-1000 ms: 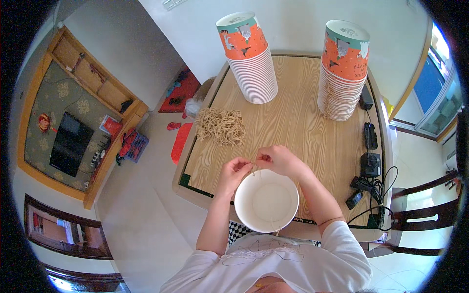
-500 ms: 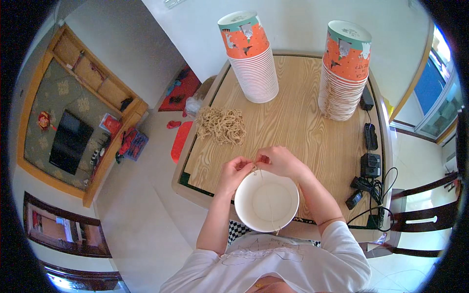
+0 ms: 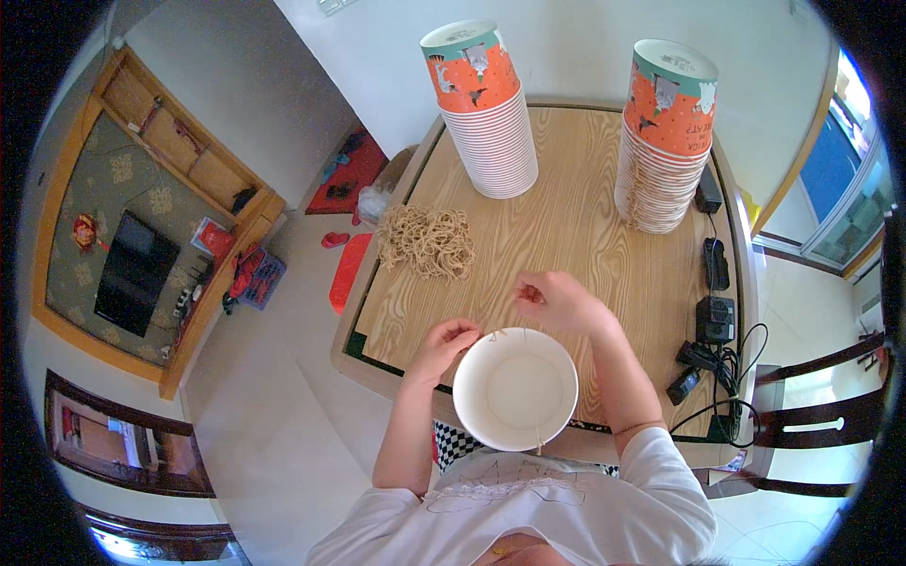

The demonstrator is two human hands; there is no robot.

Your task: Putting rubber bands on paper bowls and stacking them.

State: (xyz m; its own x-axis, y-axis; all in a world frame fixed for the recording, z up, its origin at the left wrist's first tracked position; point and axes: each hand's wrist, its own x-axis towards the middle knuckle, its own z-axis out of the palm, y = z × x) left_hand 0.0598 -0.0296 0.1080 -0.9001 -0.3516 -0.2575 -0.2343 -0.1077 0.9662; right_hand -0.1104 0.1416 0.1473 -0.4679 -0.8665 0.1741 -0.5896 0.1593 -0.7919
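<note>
A round white paper bucket (image 3: 505,390) sits at the table's near edge, its open mouth facing up. My left hand (image 3: 442,351) grips its far left rim, fingertips partly hidden behind it. Bits of thin tan cord (image 3: 498,333) show at the far rim, and another cord end (image 3: 540,445) hangs at the near rim. Just beyond the bucket, my right hand (image 3: 563,300) is held over the table, fingers curled in; whatever they hold, if anything, is hidden. A tangled pile of tan cords (image 3: 427,243) lies left of my right hand.
Two tall stacks of upturned paper buckets, a left stack (image 3: 489,141) and a right stack (image 3: 661,160) with cords down its side, stand at the far side of the table (image 3: 571,189). Black adapters and cables (image 3: 717,330) line the right edge. A dark chair (image 3: 830,424) stands to the right.
My right hand has moved away from the far rim, to the right and farther off. My left hand has shifted slightly left and down, and the two hands are now apart.
</note>
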